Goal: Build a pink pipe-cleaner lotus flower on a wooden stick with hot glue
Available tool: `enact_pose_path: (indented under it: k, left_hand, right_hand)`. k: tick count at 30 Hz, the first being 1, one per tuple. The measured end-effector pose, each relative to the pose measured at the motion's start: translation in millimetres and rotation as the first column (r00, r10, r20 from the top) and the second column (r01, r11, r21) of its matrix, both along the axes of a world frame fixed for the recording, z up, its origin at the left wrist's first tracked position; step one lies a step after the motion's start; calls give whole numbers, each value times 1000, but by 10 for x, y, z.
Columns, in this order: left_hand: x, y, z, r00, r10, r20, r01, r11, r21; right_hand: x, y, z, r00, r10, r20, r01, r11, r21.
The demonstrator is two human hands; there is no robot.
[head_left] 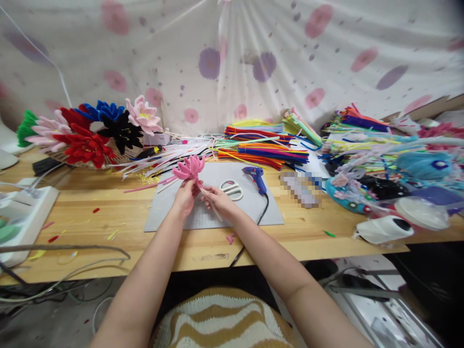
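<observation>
A pink pipe-cleaner flower (189,167) stands upright above a grey mat (170,212), its petals spread. Just under the petals, my left hand (186,195) is closed around its base. The fingers of my right hand (217,199) pinch the stem (200,185) a little lower and to the right; a pale stem end slants down below them. White-handled scissors (235,192) lie on the mat just behind my right hand. Farther right on the mat rests a blue glue gun (255,179) with a black cord.
Finished fuzzy flowers (87,145) in red, blue, black and pink fill the back left. Bundles of coloured pipe cleaners (264,150) lie along the back. A white power strip (32,222) sits left; a white thread spool (384,229) and a blue decorated piece (344,195) lie right.
</observation>
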State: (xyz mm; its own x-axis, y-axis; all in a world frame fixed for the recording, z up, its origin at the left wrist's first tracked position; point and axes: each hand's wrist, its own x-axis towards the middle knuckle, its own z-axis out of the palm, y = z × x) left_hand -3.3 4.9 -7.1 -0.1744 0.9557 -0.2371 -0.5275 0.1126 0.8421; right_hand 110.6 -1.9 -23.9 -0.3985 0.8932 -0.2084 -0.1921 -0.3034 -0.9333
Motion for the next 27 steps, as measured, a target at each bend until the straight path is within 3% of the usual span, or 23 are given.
enact_pose_path:
  k: [3,6,9,13,19,23,27]
  left_hand:
    - [26,-38,-7,998,-50,-42,52,997,56]
    - [31,-131,-35,992,-109,-59,112,993,32]
    - [-27,-229,-117,995,-27,-100,19,997,-75]
    - [-162,-303,-215,976,57,-209,-72,995,-65]
    - [-219,-295,-188,954,94,-284,-117,991,-65]
    - [-108,-228,-184,967,65,-247,-84,994,-65]
    - [19,-179,-181,997,-6,-82,9,999,38]
  right_hand:
    - [-11,60,-38,993,-112,27,110,991,75]
    - [17,121,-40,995,-98,-19,99,993,59]
    - [81,173,-9,997,-27,-73,29,999,30]
    - [156,216,12,992,61,-114,-59,998,21]
    - [163,227,-40,992,93,-80,-93,996,-2]
    - [149,191,-52,990,124,-65,-123,992,11]
    - [170,132,-28,982,177,-69,-175,984,37]
